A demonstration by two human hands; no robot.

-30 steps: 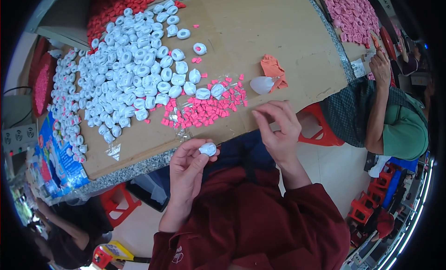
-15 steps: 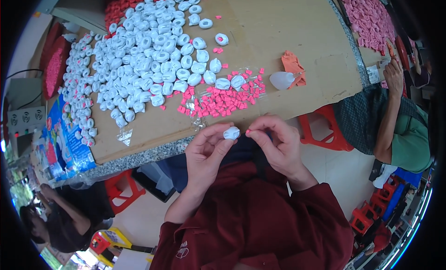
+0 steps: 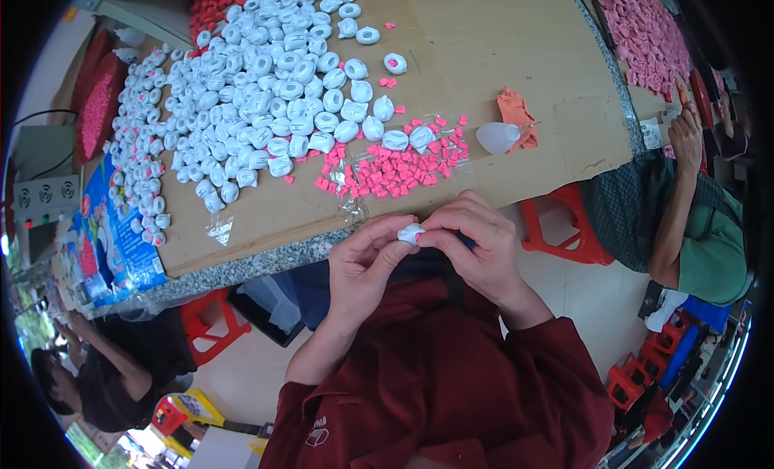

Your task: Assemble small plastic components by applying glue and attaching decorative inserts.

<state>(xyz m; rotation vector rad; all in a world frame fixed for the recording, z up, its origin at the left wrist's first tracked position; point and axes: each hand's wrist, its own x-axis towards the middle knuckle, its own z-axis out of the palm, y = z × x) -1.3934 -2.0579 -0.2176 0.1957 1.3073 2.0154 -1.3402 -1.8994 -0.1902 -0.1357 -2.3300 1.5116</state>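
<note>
Between the fingertips of my left hand [image 3: 367, 263] is a small white rounded piece [image 3: 409, 233] with dark markings. My right hand [image 3: 477, 247] pinches a tiny pink piece [image 3: 418, 237] against the white piece's right side. Both hands are closed and meet just in front of the table's near edge. Beyond them lies a scatter of small pink pieces [image 3: 403, 172], partly on clear plastic film. A large heap of similar white rounded pieces [image 3: 266, 90] spreads over the left half of the cardboard-covered table [image 3: 564, 78].
A white squeeze bottle [image 3: 496, 137] with a thin tip lies by an orange cloth [image 3: 516, 108]. Red pieces [image 3: 222, 5] are heaped at the back. One co-worker [image 3: 705, 235] sits at right, another [image 3: 97, 372] at lower left. Red stools [image 3: 564, 227] stand under the table.
My right hand has moved left, bringing the pink piece from a small gap away to touch the white piece. The view has shifted slightly.
</note>
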